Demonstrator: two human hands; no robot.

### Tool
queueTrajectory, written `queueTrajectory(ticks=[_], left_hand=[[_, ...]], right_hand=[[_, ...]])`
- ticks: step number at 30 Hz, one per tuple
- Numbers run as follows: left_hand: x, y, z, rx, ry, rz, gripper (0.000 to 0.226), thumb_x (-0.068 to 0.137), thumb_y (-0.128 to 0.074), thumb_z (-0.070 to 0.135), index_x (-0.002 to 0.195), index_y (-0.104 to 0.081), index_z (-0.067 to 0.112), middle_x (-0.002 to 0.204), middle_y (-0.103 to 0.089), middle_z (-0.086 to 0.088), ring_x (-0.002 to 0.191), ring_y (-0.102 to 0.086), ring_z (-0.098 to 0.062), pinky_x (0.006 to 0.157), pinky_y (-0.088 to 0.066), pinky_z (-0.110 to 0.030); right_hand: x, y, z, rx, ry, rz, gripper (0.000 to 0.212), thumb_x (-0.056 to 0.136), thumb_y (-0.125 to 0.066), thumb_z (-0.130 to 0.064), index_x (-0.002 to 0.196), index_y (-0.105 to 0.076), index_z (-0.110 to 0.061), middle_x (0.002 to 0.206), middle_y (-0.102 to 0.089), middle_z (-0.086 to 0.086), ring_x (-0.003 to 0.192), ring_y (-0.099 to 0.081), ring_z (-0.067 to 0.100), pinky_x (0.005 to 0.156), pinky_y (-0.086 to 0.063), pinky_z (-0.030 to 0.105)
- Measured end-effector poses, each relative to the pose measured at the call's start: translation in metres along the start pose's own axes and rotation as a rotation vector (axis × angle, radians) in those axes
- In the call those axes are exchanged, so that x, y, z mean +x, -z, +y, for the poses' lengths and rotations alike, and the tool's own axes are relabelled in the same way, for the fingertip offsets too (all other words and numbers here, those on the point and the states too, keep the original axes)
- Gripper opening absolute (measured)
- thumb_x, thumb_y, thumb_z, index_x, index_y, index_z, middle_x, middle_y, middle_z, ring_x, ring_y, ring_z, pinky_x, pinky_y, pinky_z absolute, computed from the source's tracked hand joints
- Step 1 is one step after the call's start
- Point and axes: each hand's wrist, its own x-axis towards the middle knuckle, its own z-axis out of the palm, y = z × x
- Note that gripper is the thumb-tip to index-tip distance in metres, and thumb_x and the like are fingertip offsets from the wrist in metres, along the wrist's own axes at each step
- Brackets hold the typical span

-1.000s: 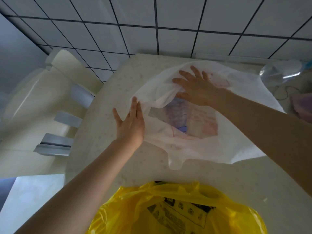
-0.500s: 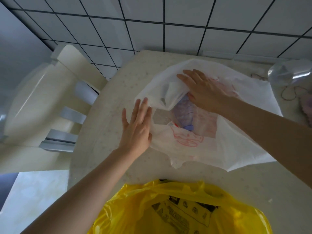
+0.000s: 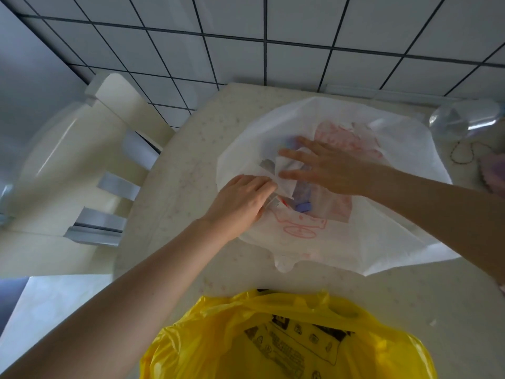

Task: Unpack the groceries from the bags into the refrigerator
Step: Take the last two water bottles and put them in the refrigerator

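Lower frame, nearest: yellow bag on the surface, untouched.
Left hand: fingers curled, pinching the white bag mouth at frame centre.
Bottle: just right of the left hand, inside the white bag; long axis near-far, blue cap toward the viewer.
Right hand: fingers spread flat, pressing the bag's far flap, over the bottle.

bag A mid-table | bag B nearer | chair left of table

Left fingers perhaps inside bag
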Motion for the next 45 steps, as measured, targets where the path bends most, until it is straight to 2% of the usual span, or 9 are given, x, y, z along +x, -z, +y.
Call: queueTrajectory(ticks=[5,9,12,14,17,23,28,40,45], left_hand=[[-0.003,0.000,-0.002,0.126,-0.001,-0.165,0.087,0.058,-0.087,0.025,0.135,-0.050,0.008,0.135,-0.056,-0.011,0.124,-0.052,-0.040,0.101,-0.042,-0.054],[-0.003,-0.006,-0.007,0.234,0.009,-0.234,0.111,0.047,-0.091,0.026,0.144,-0.040,0.010,0.142,-0.050,-0.011,0.131,-0.044,-0.042,0.105,-0.036,-0.054],[0.000,-0.010,-0.005,0.250,-0.009,-0.196,0.087,0.056,-0.084,0.017,0.136,-0.053,0.006,0.132,-0.059,-0.018,0.120,-0.052,-0.049,0.096,-0.045,-0.061],[0.002,-0.014,-0.006,0.286,-0.030,-0.143,0.053,0.076,-0.056,0.019,0.128,-0.060,0.008,0.128,-0.061,-0.020,0.116,-0.055,-0.052,0.091,-0.046,-0.064],[0.005,-0.020,-0.006,0.330,-0.045,-0.165,0.051,0.082,-0.031,0.019,0.117,-0.066,0.011,0.124,-0.063,-0.020,0.114,-0.055,-0.053,0.091,-0.046,-0.065],[0.019,-0.016,0.002,0.332,-0.001,-0.197,0.037,0.085,-0.050,0.021,0.119,-0.065,0.022,0.124,-0.060,-0.019,0.116,-0.050,-0.057,0.097,-0.037,-0.070],[0.034,0.004,0.006,0.234,0.069,-0.457,0.074,0.086,-0.059,0.043,0.149,-0.023,0.037,0.156,-0.022,-0.009,0.144,-0.008,-0.046,0.115,-0.004,-0.064],[0.032,-0.006,0.006,0.277,0.046,-0.351,0.068,0.079,-0.066,0.039,0.139,-0.037,0.027,0.142,-0.039,-0.004,0.137,-0.027,-0.038,0.113,-0.012,-0.059],[0.044,-0.011,0.006,0.187,0.130,-0.292,0.061,0.073,-0.070,0.047,0.127,-0.048,0.030,0.129,-0.047,0.000,0.123,-0.041,-0.031,0.109,-0.020,-0.058]], right_hand=[[0.001,-0.008,0.005,0.070,-0.011,0.105,0.053,0.083,-0.053,0.006,0.129,-0.040,-0.015,0.145,-0.042,0.021,0.135,-0.037,0.044,0.102,-0.043,0.056],[-0.009,-0.015,0.011,0.028,0.070,0.066,0.036,0.083,-0.066,0.001,0.113,-0.053,-0.016,0.142,-0.044,0.024,0.131,-0.043,0.043,0.097,-0.047,0.054],[-0.013,-0.020,0.018,0.009,0.111,0.054,0.047,0.085,-0.060,-0.002,0.127,-0.052,-0.023,0.150,-0.036,0.021,0.137,-0.036,0.042,0.102,-0.043,0.054],[-0.011,-0.020,0.022,0.006,0.113,0.053,0.060,0.085,-0.060,-0.004,0.137,-0.043,-0.027,0.153,-0.033,0.018,0.140,-0.031,0.042,0.102,-0.042,0.057],[-0.004,-0.019,0.023,-0.013,0.069,0.055,0.058,0.087,-0.061,-0.014,0.138,-0.041,-0.032,0.154,-0.032,0.014,0.141,-0.027,0.044,0.103,-0.040,0.059],[0.026,-0.013,0.011,-0.049,-0.016,-0.055,0.057,0.070,-0.085,-0.022,0.113,-0.049,-0.031,0.152,-0.034,0.018,0.130,-0.030,0.061,0.090,-0.044,0.069],[0.033,-0.011,0.006,-0.055,-0.035,-0.097,0.057,0.066,-0.085,-0.031,0.108,-0.047,-0.032,0.152,-0.027,0.018,0.129,-0.026,0.065,0.085,-0.038,0.077],[0.011,0.000,0.016,0.089,-0.119,-0.137,0.065,0.078,-0.074,-0.024,0.135,-0.043,-0.035,0.160,-0.006,0.019,0.141,-0.009,0.055,0.102,-0.030,0.071],[-0.010,0.015,0.006,0.183,-0.209,-0.003,0.077,0.066,-0.086,-0.030,0.134,-0.052,-0.022,0.152,-0.030,0.024,0.135,-0.035,0.048,0.101,-0.036,0.067]])
